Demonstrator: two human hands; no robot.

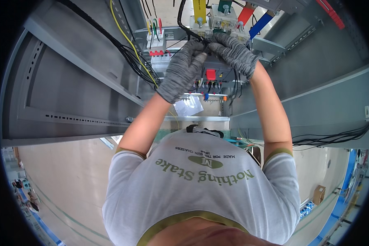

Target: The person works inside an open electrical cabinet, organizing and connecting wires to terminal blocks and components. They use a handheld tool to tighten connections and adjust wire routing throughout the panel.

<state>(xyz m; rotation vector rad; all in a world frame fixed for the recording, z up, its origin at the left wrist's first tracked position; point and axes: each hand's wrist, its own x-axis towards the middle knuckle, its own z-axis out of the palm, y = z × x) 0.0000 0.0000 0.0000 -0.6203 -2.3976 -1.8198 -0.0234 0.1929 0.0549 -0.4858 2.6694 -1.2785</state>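
Both of my hands wear grey knitted gloves and meet at a black cable bundle (183,25) inside a grey metal cabinet. My left hand (181,73) has its fingers closed at the bundle's lower part. My right hand (236,54) pinches the same spot from the right, fingers bent around it. The exact point of grip is partly hidden by the fingers. Just below them sits a large dark circuit breaker with a red handle (210,74). Above the hands stand yellow (199,11), green (224,5), red (245,15) and blue (260,25) busbars.
At left, a small white breaker (156,42) carries coloured wires. A yellow wire (129,40) and a thick black wire bundle (97,27) cross the left side. Loose black wires (235,88) hang right of the large breaker. Cabinet side panels (76,76) flank both arms.
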